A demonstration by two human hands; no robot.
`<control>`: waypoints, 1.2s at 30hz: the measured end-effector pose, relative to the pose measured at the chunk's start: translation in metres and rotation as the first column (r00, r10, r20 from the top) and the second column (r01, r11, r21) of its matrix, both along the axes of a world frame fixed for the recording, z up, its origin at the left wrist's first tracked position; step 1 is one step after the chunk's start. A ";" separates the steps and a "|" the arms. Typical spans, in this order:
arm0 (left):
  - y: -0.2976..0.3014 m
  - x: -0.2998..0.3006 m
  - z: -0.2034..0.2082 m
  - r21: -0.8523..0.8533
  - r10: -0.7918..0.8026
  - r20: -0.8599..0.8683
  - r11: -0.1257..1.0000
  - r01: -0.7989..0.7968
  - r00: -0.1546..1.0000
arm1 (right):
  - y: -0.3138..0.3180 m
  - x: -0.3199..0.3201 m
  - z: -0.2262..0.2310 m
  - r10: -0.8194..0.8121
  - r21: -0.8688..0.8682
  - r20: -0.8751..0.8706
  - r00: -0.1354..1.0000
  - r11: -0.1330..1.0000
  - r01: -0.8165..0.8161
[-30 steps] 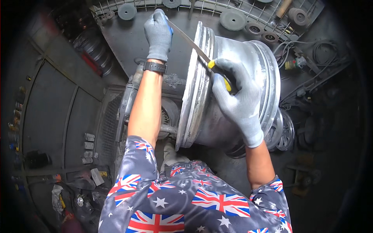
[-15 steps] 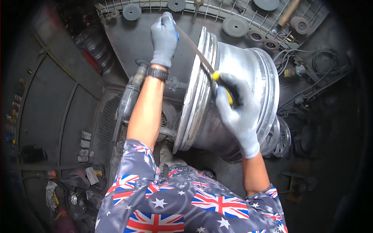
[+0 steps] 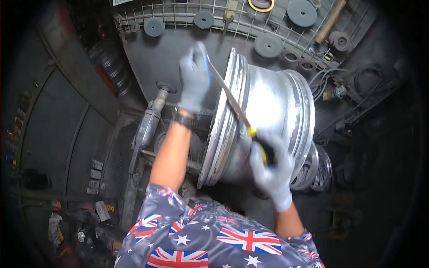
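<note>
A bare metal wheel rim (image 3: 269, 91) lies on its side in front of me, its near lip toward my left. Slantwise across the outer lip runs a long flat file (image 3: 232, 102) with a yellow and black handle. My right hand (image 3: 278, 172), in a grey glove, is closed around that handle. At the far end of the blade my left hand (image 3: 195, 82), also gloved, grips the tip, where a bit of blue shows. Both hands are smeared by motion, and whether the blade touches the lip cannot be told exactly.
Left of the rim stands a metal machine arm (image 3: 149, 118). A wire rack (image 3: 243, 27) at the back holds grinding discs (image 3: 268, 46) and a wooden-handled tool (image 3: 330, 21). More wheels (image 3: 321, 167) sit below right. Cables and a power tool (image 3: 335, 93) hang at the right.
Both hands and the file have moved down and toward me, the left one also slightly right. The whole view has shifted, with more of the rack in sight.
</note>
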State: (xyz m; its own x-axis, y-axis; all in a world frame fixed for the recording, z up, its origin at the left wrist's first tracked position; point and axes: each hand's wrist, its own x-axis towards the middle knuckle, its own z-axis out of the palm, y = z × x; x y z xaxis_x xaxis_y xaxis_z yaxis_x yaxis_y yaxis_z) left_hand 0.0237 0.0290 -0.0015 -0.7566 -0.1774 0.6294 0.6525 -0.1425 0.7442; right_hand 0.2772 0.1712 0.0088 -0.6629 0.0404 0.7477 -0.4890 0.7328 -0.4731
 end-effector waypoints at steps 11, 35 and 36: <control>-0.004 -0.062 0.009 0.043 -0.010 0.104 0.999 0.006 0.995 | -0.008 -0.050 0.029 0.000 -0.117 0.039 0.999 0.993 0.004; 0.007 0.034 -0.014 0.125 -0.221 -0.034 0.967 0.224 0.975 | 0.000 0.029 -0.011 -0.032 0.037 0.057 0.998 0.999 0.030; -0.003 0.003 -0.010 0.135 -0.204 -0.050 0.968 0.209 0.978 | -0.003 0.010 -0.003 -0.027 0.029 0.047 0.999 0.999 0.026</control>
